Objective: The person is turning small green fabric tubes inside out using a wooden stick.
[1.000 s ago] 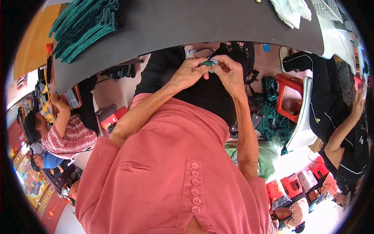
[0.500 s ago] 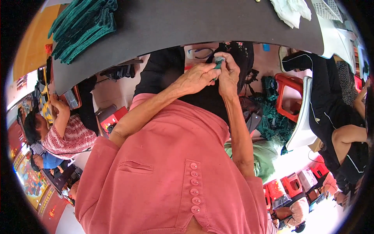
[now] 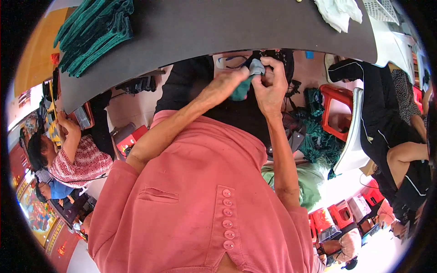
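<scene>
Over my lap, just below the table's near edge, I hold a small dark green velvety cloth piece (image 3: pixel 240 92) with a pale grey side (image 3: pixel 256 67) showing at its top. My left hand (image 3: pixel 224 85), a little blurred, is closed on it from the left. My right hand (image 3: pixel 271 91) pinches the grey part between thumb and fingers. Much of the cloth is hidden behind the left fingers. A stack of folded green velvety cloth pieces (image 3: pixel 96 36) lies on the table at the far left.
The dark table (image 3: pixel 218 27) spans the view ahead, with white cloth (image 3: pixel 339 13) and a white basket (image 3: pixel 381 11) at far right. To my right are a red stool (image 3: pixel 334 111), a white chair (image 3: pixel 353 132) and a heap of green cloth (image 3: pixel 318 136). A person (image 3: pixel 79 159) sits left.
The cloth has opened out, showing more grey at the top and green hanging below. My left hand has shifted slightly left; the right fingers have spread upward around the grey part.
</scene>
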Tool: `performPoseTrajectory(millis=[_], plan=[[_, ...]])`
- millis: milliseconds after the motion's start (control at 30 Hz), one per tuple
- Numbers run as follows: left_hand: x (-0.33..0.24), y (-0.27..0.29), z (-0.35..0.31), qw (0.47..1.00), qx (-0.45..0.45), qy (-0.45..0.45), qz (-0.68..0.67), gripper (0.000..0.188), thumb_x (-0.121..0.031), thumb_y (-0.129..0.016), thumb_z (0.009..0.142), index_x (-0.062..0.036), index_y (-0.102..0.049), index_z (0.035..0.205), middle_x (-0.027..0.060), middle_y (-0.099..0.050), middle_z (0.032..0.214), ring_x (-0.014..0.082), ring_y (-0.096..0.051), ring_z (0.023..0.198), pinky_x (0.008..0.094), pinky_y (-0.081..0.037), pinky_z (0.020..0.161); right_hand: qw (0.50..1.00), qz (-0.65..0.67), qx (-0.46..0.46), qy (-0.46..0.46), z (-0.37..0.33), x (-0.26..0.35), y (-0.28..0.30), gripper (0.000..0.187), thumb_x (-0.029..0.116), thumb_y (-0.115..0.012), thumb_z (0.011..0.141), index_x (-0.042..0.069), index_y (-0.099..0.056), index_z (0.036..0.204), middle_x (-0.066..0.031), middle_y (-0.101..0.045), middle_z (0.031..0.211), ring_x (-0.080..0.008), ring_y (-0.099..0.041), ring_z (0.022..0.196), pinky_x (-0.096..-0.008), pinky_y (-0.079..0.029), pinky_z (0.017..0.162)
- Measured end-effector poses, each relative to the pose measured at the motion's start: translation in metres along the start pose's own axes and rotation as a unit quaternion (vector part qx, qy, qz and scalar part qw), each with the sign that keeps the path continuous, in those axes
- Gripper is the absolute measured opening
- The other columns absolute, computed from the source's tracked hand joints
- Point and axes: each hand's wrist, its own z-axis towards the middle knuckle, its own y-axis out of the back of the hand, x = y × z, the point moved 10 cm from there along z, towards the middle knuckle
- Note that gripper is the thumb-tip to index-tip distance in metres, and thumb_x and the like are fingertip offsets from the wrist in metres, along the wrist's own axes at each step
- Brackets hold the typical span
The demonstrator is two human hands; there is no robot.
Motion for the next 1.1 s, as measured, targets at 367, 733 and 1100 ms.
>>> performPoseTrajectory(millis=[367,733,1100], plan=[[0.008,-0.011,0.022,0.971,0.028,-0.194,-0.139,0.042,-0.038,-0.049,0.093,-0.0003,-0.057,0.109,0.0043,-0.058,0.1,0.0136,-0.049,0.091,0.0287,-0.037,0.085,0.986,-0.119,-0.04,0.108,-0.008,0.023,-0.008,0.036,-0.002,-0.065,0.074,0.003,-0.053,0.108,-0.0101,-0.052,0.102,-0.0173,-0.053,0.079,-0.0273,-0.045,0.071],[0.016,0.002,0.025,0.988,0.002,-0.134,-0.077,0.044,-0.039,-0.052,0.091,-0.0041,-0.055,0.117,0.0053,-0.055,0.112,0.0136,-0.049,0.1,0.029,-0.038,0.087,0.995,-0.021,-0.036,0.086,-0.012,0.001,-0.018,0.022,-0.002,-0.061,0.076,0.003,-0.058,0.098,-0.0097,-0.052,0.1,-0.0172,-0.054,0.086,-0.026,-0.045,0.067],[0.02,0.005,0.027,0.957,-0.072,-0.103,-0.26,0.03,-0.028,-0.062,0.086,-0.0073,-0.058,0.106,0.0029,-0.057,0.106,0.0127,-0.053,0.095,0.0297,-0.043,0.084,0.998,0.029,-0.053,-0.001,-0.015,-0.009,-0.025,0.04,-0.006,-0.063,0.073,0.004,-0.052,0.109,-0.0095,-0.043,0.115,-0.015,-0.055,0.088,-0.0225,-0.05,0.061]])
